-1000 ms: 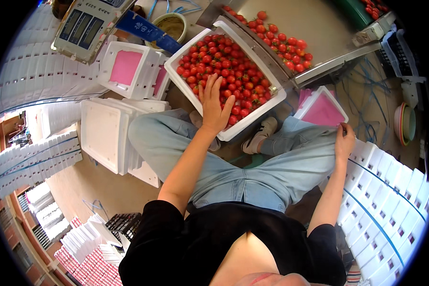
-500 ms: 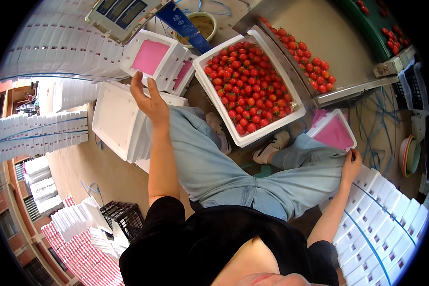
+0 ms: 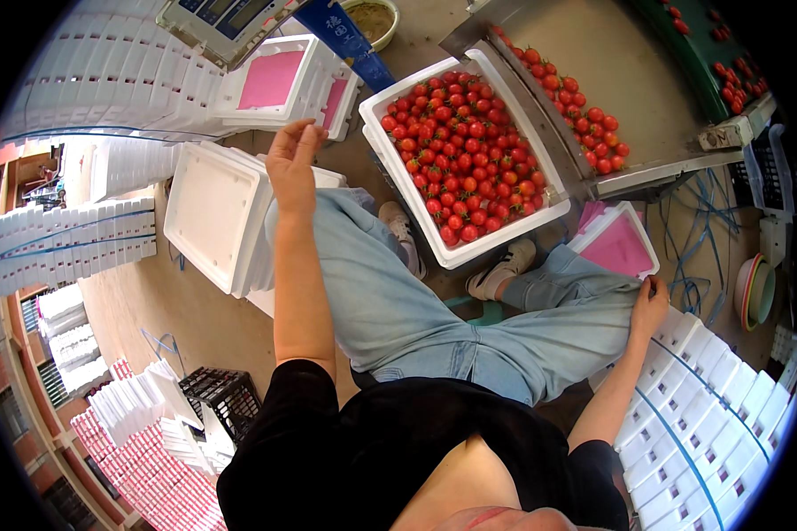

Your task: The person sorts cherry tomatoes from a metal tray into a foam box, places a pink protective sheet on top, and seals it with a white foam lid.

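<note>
While both hands are away from the fruit, the red tomatoes point(image 3: 467, 159) lie in a white crate point(image 3: 452, 255) at the upper centre of the frame. The crate butts close against the lip of a metal tray point(image 3: 655, 88) at upper right, presumably so that fruit leaving the tray drops inside rather than on the floor. A blue post point(image 3: 345, 44) runs from a scale display point(image 3: 230, 18) toward the crate's far corner; the crate may stand on the scale's platform, though its base is hidden.

The left hand point(image 3: 292, 159) is raised at upper left, near a stack of white lids point(image 3: 217, 217), and touches nothing that can be made out. Its fingers are bent, the thumb near the index tip; whether anything small sits between them cannot be told. The right hand point(image 3: 650, 305) lies on the knee of the jeans point(image 3: 584, 310), apparently at rest, fingers curled over the edge; a grip cannot be confirmed. Just above it stands a pink-lined box point(image 3: 615, 248).

Tomatoes appear small, round, glossy and fairly even in red; a few lean orange. Some show green calyxes. No splits are discernible at this resolution.
</note>
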### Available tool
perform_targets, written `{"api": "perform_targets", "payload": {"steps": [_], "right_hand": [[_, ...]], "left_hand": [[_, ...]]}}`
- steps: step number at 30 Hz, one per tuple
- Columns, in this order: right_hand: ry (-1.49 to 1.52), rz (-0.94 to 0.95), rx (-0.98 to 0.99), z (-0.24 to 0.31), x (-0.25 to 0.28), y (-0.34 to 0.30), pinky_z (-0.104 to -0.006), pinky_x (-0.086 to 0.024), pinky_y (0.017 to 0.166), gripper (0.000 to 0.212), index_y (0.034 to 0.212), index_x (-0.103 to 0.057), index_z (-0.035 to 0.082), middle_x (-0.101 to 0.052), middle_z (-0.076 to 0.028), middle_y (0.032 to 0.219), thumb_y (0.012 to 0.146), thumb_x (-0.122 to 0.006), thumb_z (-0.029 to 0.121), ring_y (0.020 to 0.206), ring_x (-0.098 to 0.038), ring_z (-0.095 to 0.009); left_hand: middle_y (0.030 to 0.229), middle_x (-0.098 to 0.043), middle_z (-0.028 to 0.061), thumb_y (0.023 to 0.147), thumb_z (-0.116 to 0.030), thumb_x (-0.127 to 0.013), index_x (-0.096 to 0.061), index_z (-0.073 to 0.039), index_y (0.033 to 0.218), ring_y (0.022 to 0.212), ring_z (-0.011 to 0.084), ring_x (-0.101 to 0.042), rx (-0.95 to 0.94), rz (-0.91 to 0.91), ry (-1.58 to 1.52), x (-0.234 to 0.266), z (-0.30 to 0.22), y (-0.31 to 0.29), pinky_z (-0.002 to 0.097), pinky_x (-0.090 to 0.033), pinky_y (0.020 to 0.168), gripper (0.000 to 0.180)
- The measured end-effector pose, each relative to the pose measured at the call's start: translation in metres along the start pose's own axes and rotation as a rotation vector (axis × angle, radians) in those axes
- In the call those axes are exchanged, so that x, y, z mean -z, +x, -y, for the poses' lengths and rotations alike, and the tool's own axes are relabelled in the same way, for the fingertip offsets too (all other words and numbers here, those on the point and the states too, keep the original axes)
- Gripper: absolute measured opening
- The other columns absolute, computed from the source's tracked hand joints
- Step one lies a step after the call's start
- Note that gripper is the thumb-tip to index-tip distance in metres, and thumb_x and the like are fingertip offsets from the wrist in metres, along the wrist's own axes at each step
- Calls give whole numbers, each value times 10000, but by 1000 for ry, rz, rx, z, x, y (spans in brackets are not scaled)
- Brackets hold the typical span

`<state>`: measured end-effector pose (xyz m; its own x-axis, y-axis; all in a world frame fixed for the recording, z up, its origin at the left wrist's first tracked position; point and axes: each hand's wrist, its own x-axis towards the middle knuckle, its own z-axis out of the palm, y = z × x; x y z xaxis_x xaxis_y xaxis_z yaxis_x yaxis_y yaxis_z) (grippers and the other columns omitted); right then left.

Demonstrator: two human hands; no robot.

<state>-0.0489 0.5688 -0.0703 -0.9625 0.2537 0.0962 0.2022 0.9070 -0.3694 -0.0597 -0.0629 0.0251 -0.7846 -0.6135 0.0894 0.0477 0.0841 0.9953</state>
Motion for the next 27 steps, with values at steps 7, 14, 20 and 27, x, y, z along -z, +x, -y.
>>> {"api": "perform_targets", "payload": {"steps": [7,14,20,27], "right_hand": [[-46,27,-9,15,3,3,-397,-488,849,208,1037,-692,48,-694,-132,1000,928,-612,206,958,-645,-306],[-9,4,46,7,-1,4,-394,-485,851,210,1029,-682,25,-683,-140,994,926,-614,195,958,-640,-311],[24,2,2,0,-1,2,-395,-478,862,217,1029,-679,12,-676,-153,1013,924,-615,192,977,-627,-323],[252,-89,62,42,4,-14,-385,-492,843,191,1006,-671,-10,-677,-149,987,955,-592,157,969,-637,-283]], "left_hand": [[918,-629,86,829,-181,-726,-719,-101,983,926,267,-626,-299,534,585,-104,24,-73,384,-523,775,173],[1005,-604,123,804,-120,-621,-661,-33,889,973,293,-604,-460,751,1209,-171,71,-104,406,-548,755,127],[1030,-589,159,779,-209,-677,-607,-26,990,953,309,-613,-349,609,880,-165,55,-99,437,-535,759,288],[785,-557,-2,927,-134,-565,-562,-68,1032,642,64,-498,491,649,-223,-140,33,-113,228,-393,558,124]]}}
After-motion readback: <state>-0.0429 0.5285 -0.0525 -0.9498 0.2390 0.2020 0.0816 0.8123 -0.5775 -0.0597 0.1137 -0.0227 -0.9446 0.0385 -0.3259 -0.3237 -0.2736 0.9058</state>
